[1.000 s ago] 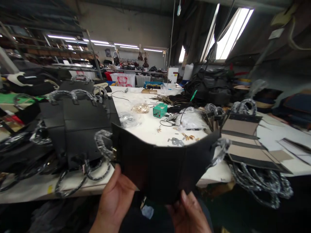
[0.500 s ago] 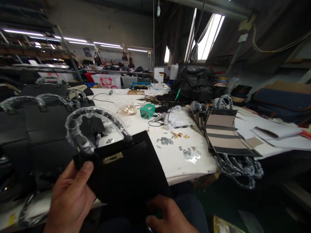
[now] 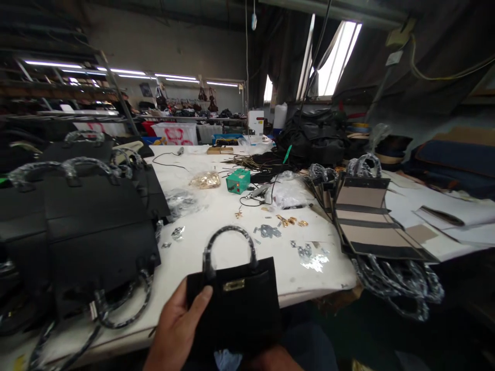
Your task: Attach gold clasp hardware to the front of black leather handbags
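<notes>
A small black handbag (image 3: 243, 317) stands upright in front of me at the table's front edge. It has a gold metal plate (image 3: 234, 285) near its top and an arched handle (image 3: 231, 230) wrapped in clear plastic. My left hand (image 3: 176, 327) grips the bag's left side, thumb on the front face and fingers behind. At the bottom of the view my right hand (image 3: 276, 358) is by the bag's lower edge, its fingers hidden in shadow. A light blue piece, apparently cloth (image 3: 228, 359), shows below the bag.
Large black bag panels (image 3: 93, 216) with wrapped handles cover the table's left. Small grey metal plates (image 3: 266, 231) and gold fittings (image 3: 290, 220) lie on the white table (image 3: 232, 252). Beyond them is a green box (image 3: 237, 181) with a cord. Beige-lined bag panels (image 3: 363, 216) overhang the right edge.
The handbag and my left hand have moved right and farther down in view, and the bag is more upright. My right hand has dropped lower, and the light blue piece has come into view.
</notes>
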The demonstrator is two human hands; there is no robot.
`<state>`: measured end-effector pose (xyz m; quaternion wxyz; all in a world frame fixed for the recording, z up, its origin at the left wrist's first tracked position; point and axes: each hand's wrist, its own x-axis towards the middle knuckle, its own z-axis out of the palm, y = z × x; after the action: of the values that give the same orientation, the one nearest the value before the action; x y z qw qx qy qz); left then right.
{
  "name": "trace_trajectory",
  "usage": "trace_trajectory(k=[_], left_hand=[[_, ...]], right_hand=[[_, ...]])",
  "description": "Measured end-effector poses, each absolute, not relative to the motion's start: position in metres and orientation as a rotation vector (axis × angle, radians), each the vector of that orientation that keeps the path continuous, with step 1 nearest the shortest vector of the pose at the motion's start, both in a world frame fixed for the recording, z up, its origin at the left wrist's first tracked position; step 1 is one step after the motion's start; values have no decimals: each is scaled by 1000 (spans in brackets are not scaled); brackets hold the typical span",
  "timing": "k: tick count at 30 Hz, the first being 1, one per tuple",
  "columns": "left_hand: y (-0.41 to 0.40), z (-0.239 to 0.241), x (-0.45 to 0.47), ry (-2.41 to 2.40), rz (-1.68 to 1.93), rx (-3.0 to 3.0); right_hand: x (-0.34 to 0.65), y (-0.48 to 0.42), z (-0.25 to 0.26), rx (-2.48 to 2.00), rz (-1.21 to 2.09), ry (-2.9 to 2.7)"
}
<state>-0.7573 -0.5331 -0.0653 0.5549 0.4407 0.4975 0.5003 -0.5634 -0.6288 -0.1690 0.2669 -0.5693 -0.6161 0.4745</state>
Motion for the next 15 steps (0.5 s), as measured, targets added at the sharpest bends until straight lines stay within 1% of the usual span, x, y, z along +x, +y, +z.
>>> trace_trajectory(k=[2, 5, 9, 12, 15], left_hand=[[-524, -82, -749, 1157, 1093, 961], [-504, -101, -746, 1185, 1071, 818], [-477, -115, -749, 1174, 997, 756], [-462, -124, -749, 1172, 953, 826], [-455, -133, -749, 1221, 959, 903]], right_hand=[[-548, -631, -154, -1524, 1304, -1667], [-524, -618, -118, -1560, 1239, -1626], [-507, -550, -77, -1536, 949, -1588], [-504, -472, -79, -1612, 702, -1632], [-506, -397, -103, -1817, 540, -1686]])
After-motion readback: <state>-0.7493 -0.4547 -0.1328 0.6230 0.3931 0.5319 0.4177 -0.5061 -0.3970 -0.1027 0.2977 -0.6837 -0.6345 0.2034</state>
